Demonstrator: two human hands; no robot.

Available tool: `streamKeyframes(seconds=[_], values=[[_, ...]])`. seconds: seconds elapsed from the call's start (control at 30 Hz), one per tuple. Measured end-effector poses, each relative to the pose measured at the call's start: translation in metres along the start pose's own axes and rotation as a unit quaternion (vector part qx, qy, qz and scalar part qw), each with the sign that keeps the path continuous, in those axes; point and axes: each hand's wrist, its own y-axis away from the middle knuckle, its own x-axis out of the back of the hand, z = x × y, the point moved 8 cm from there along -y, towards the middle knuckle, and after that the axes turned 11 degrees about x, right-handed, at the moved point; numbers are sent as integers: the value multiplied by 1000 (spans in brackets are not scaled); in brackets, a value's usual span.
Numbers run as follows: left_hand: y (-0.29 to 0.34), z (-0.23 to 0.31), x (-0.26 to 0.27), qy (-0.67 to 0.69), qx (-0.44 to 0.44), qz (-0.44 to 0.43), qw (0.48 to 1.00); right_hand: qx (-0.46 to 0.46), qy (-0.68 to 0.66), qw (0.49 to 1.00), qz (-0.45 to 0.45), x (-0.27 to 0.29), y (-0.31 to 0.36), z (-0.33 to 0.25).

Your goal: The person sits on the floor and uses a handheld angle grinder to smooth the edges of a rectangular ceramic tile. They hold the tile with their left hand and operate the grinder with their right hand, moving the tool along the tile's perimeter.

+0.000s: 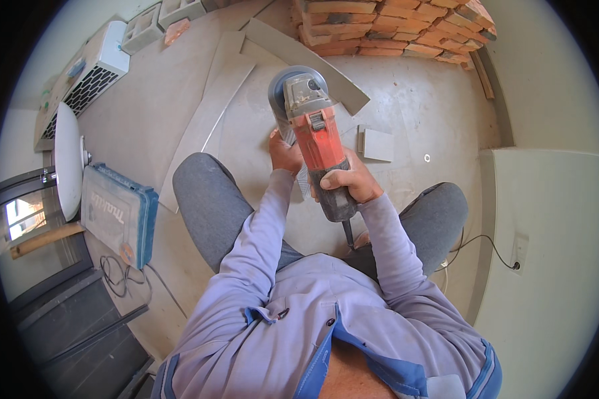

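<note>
My right hand [358, 181] is wrapped round the black rear handle of a red angle grinder [318, 138], thumb across its top. The grinder points away from me, its grey gear head and round disc [277, 93] at the far end. Beneath the tool, my left hand [285, 155] is closed on a narrow grey ridged strip [303, 181], which the grinder partly covers. Whether the disc touches the strip is hidden. A dark cord [348, 233] runs from the grinder's back end toward me.
Long grey boards [209, 106] lie on the floor ahead, with small square tile pieces [377, 145] to the right. Stacked bricks [393, 30] stand beyond. A blue tool case [123, 213] and coiled cable [116, 279] sit at left. Another cord reaches a wall socket [520, 254] at right.
</note>
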Motion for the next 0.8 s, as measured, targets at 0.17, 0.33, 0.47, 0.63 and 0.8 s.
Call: streamKeyframes(seconds=[0.17, 0.33, 0.47, 0.63, 0.8], values=[[2, 2, 2, 1, -20, 11, 1000, -7, -2, 1000, 8, 1, 1, -1], [2, 5, -1, 18, -24, -1, 1000, 6, 7, 1000, -2, 0, 1, 0], [8, 16, -6, 21, -20, -12, 1000, 5, -1, 1000, -1, 1, 3, 0], [-7, -19, 5, -4, -33, 7, 999, -4, -2, 1000, -2, -2, 3, -2], [2, 1, -7, 60, 29, -10, 998, 7, 11, 1000, -1, -1, 4, -2]])
